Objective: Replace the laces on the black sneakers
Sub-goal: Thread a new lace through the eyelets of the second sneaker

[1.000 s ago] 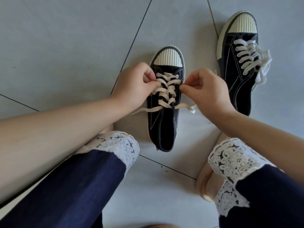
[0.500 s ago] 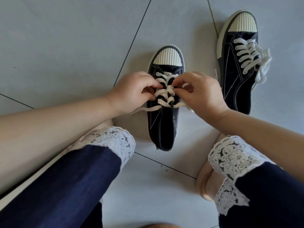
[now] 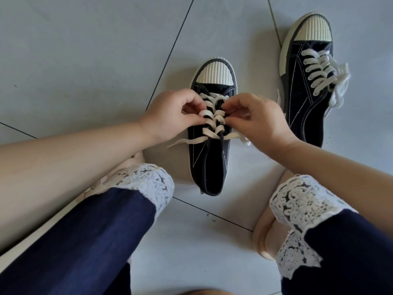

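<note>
Head view.

- Near sneaker [image 3: 212,162]: it stands sole-down on the floor [image 3: 85,60], between your knees and ahead of them. The long axis runs straight away from you, with the ribbed white toe cap far and the heel opening near. The heel sits just short of a tile seam.
- White lace [image 3: 219,114]: it is threaded in crossings up the eyelet rows. The two free ends trail out sideways from the nearest eyelets onto the floor, one on each side.
- Left hand [image 3: 170,118]: your forearm comes in from the left edge with the wrist roughly level and the knuckles up. Thumb and forefinger pinch a loop of the lace at the left eyelet row, a narrow grip.
- Right hand [image 3: 261,120]: it comes in from the right with the fingers curled. Thumb and forefinger tips close on a crossing at the right eyelet row, also a narrow pinch, and the other fingers tuck under.
- Second sneaker [image 3: 302,99]: it is on the floor to the right and further out, apart from the first. Its toe points away and it rolls toward its right side. It is fully laced, with the lace ends bunched beside it.
- Trouser cuffs [image 3: 148,182]: white lace trim on navy, one on each side of the near heel.
</note>
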`<state>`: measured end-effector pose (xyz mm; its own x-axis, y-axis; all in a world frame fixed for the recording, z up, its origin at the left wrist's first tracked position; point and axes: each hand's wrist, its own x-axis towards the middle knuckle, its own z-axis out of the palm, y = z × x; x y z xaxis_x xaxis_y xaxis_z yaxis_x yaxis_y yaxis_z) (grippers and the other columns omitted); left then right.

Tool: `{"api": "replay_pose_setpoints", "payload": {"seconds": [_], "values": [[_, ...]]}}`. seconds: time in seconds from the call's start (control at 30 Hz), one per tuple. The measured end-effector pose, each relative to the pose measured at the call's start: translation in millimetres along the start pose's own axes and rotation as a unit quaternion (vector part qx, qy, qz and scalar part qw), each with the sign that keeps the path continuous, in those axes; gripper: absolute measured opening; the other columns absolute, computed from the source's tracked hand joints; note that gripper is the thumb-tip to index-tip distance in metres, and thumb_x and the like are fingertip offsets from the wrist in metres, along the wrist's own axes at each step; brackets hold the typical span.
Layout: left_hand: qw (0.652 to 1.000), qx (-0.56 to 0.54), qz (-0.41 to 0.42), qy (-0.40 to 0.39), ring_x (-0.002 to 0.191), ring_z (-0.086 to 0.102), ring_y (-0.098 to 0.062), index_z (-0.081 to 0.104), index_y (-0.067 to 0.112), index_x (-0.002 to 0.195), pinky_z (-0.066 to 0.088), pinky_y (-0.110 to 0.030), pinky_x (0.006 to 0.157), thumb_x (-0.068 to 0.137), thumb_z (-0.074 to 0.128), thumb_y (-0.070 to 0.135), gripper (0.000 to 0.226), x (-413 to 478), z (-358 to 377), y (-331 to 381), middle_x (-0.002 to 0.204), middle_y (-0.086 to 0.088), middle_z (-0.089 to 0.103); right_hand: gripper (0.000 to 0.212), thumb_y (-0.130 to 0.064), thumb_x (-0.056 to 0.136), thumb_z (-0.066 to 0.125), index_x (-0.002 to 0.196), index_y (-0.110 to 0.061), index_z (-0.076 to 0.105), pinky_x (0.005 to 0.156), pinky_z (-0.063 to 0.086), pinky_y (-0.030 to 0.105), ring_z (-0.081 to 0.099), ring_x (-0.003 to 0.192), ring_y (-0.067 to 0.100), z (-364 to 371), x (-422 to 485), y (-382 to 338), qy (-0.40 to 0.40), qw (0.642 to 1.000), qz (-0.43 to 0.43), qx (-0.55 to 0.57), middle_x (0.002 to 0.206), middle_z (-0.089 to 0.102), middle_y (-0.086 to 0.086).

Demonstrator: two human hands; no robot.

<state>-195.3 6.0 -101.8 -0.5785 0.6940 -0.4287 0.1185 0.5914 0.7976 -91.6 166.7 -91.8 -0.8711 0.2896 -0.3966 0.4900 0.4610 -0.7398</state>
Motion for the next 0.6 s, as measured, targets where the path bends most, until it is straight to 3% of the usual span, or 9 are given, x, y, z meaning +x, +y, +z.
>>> {"api": "replay_pose_setpoints", "payload": {"seconds": [0.17, 0.23, 0.33, 0.43, 0.6], "values": [[0.999, 0.023, 0.030, -0.003, 0.076, 0.058, -0.003, 0.067, 0.004, 0.102, 0.046, -0.008, 0.074, 0.070, 0.070, -0.008, 0.033, -1, 1, -1, 0.095, -0.003, 0.060, 0.006, -0.013, 0.078, 0.070, 0.084, -0.014, 0.071, 0.074, 0.047, 0.018, 0.061, 0.074, 0.010, 3, 2, -3, 0.037, 0.998, -0.023, -0.036, 0.078, 0.062, -0.006], [0.996, 0.066, 0.058, 0.010, 0.080, 0.058, -0.011, 0.069, 0.003, 0.096, 0.045, -0.012, 0.077, 0.073, 0.069, -0.004, 0.024, 0, -2, -1, 0.094, -0.004, 0.062, 0.005, -0.009, 0.080, 0.066, 0.085, -0.010, 0.068, 0.073, 0.044, 0.019, 0.058, 0.076, 0.013, 1, 4, -3, 0.010, 0.997, -0.037, -0.060, 0.080, 0.059, -0.005], [0.987, 0.124, 0.099, 0.012, 0.078, 0.054, -0.012, 0.071, 0.001, 0.089, 0.036, -0.006, 0.069, 0.080, 0.064, 0.001, 0.011, 3, -5, 2, 0.086, -0.003, 0.062, 0.005, -0.003, 0.082, 0.062, 0.085, -0.006, 0.064, 0.072, 0.041, 0.025, 0.052, 0.076, 0.017, -4, 7, -4, -0.054, 0.990, -0.068, -0.107, 0.082, 0.055, -0.002], [0.979, 0.161, 0.126, -0.022, 0.075, 0.054, -0.013, 0.068, -0.004, 0.090, 0.036, -0.009, 0.068, 0.081, 0.053, -0.010, 0.018, -1, -10, 0, 0.085, -0.010, 0.062, 0.004, -0.002, 0.082, 0.059, 0.084, -0.006, 0.060, 0.073, 0.041, 0.027, 0.051, 0.076, 0.020, -11, 12, -8, -0.116, 0.983, -0.080, -0.121, 0.082, 0.057, 0.004], [0.970, 0.177, 0.140, -0.094, 0.074, 0.050, -0.012, 0.063, -0.007, 0.089, 0.034, 0.001, 0.069, 0.081, 0.046, -0.013, 0.019, -8, -15, -1, 0.086, -0.003, 0.050, 0.006, -0.006, 0.084, 0.059, 0.083, -0.012, 0.059, 0.065, 0.034, 0.001, 0.049, 0.071, -0.004, -20, 20, -8, -0.193, 0.971, -0.074, -0.116, 0.076, 0.053, -0.014]]}}
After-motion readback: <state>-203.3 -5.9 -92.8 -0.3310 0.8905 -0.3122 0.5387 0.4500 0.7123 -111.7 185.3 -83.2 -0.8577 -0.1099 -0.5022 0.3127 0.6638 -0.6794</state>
